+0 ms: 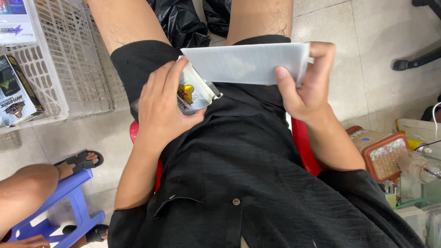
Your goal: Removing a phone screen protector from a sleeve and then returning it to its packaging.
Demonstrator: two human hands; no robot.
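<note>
My left hand grips a small shiny foil packet with a yellow and black picture, held over my lap. My right hand pinches the right end of a flat grey-white padded envelope, which lies across my thighs and touches the packet's upper edge. The packet sits at the envelope's left end; whether it is partly inside I cannot tell. I am seated on a red stool in black clothes.
A white plastic basket with printed boxes stands at the left. Black plastic bags lie between my knees. Another person's leg and sandalled foot rest by a blue stool. A woven red-rimmed basket and clutter sit right.
</note>
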